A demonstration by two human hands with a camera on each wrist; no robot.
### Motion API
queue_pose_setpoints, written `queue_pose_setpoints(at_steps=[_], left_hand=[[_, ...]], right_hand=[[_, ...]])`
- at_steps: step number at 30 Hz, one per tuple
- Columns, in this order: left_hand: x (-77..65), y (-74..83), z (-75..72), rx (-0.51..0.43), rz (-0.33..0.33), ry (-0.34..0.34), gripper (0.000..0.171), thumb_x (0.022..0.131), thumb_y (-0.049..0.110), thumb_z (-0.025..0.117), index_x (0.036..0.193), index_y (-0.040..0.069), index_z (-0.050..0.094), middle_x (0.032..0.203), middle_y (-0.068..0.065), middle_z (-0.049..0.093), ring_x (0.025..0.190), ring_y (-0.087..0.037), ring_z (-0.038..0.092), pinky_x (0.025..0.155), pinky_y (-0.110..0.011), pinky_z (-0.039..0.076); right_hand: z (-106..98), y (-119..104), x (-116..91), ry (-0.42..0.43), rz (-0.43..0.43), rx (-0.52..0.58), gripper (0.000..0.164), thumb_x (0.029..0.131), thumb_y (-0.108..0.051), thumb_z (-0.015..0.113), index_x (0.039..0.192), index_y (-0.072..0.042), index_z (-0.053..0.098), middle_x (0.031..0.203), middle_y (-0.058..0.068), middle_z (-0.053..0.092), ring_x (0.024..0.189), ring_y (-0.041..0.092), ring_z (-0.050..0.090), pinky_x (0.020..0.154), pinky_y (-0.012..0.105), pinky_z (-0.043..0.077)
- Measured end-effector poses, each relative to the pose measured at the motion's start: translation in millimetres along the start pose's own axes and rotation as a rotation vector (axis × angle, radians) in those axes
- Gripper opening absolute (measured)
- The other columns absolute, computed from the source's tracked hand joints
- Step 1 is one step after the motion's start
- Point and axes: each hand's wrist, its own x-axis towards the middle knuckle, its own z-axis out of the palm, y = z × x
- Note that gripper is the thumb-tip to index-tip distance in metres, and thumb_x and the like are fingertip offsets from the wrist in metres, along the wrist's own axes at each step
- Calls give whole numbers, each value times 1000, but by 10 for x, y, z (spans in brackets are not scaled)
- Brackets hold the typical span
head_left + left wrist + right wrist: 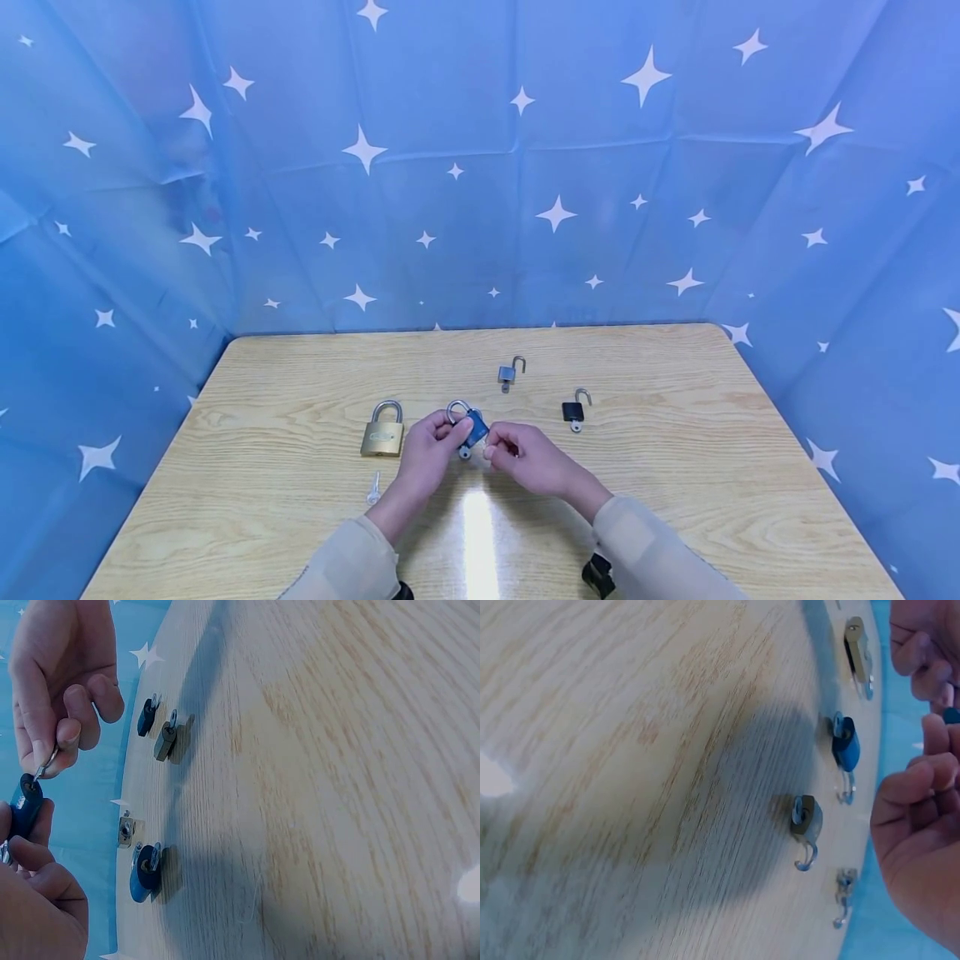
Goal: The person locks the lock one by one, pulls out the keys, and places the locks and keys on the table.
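My left hand (431, 447) grips a blue padlock (476, 428) above the table, its shackle pointing up and away. My right hand (528, 457) pinches a small silver key (49, 759), whose tip meets the keyhole end of the held padlock (27, 804) in the left wrist view. How deep it sits I cannot tell. Below the hands, another blue padlock (846, 746) lies on the table with a key in it and its shackle open; the left hand and held padlock mostly cover it in the head view.
A large brass padlock (382, 437) lies left of the hands, with a loose key (373, 489) nearer the front. Behind and to the right lie a small silver padlock (507, 374) and a black padlock (573, 412), both with open shackles and keys. A star-patterned curtain (480, 208) borders the table.
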Motion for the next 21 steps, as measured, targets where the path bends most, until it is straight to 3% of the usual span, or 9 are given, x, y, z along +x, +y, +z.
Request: queue_pose_setpoints(at_steps=[12,21], left_hand=[[-5,9,-7,3,-20,-10,25,90,27,69,97,3,66,68,6,59,60,-6,39,55,-20,33],[27,111,-84,31,7,-24,26,91,27,69,99,3,66,74,0,66,65,-10,48,60,-22,39]], right_hand=[[-21,-27,-24,-23,-9,36,15,99,-10,52,84,-11,55,70,-4,50,58,3,42,56,20,38],[-10,-78,-3,2,-23,45,12,99,-14,54,92,-6,59,71,3,55,57,3,42,56,20,39]])
